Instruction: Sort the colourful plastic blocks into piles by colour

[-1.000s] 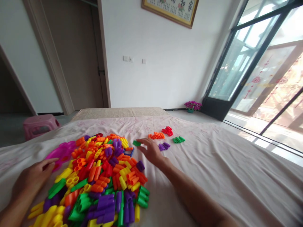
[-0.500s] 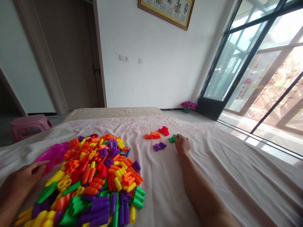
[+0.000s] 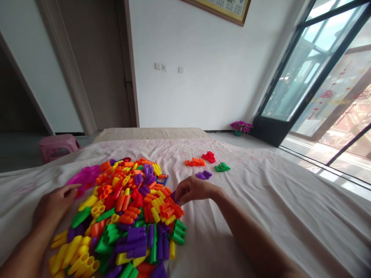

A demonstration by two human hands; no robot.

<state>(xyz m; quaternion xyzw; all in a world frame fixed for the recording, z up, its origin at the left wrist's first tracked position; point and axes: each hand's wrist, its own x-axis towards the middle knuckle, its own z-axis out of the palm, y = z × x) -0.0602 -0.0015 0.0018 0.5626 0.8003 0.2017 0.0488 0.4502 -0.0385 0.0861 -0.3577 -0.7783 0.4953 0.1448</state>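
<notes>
Right hand (image 3: 194, 190): at the heap's right edge, fingers curled down at a purple piece (image 3: 173, 195) — from where I stand, I can't tell whether they have closed on it.
Left hand (image 3: 55, 204): fingers at the near edge of the pink tray (image 3: 84, 175); whether they grip it, I can't tell.
Heap (image 3: 131, 202): orange, yellow, red, green and purple tube pieces, piled on the cloth (image 3: 275, 216) between the hands.
Beyond the right hand: an orange cluster (image 3: 195, 162), a red one (image 3: 209, 156), a green one (image 3: 222, 167) and a purple one (image 3: 204, 175) — all apart from the heap.
Past the cloth: a pink stool (image 3: 59, 144) on the left.
</notes>
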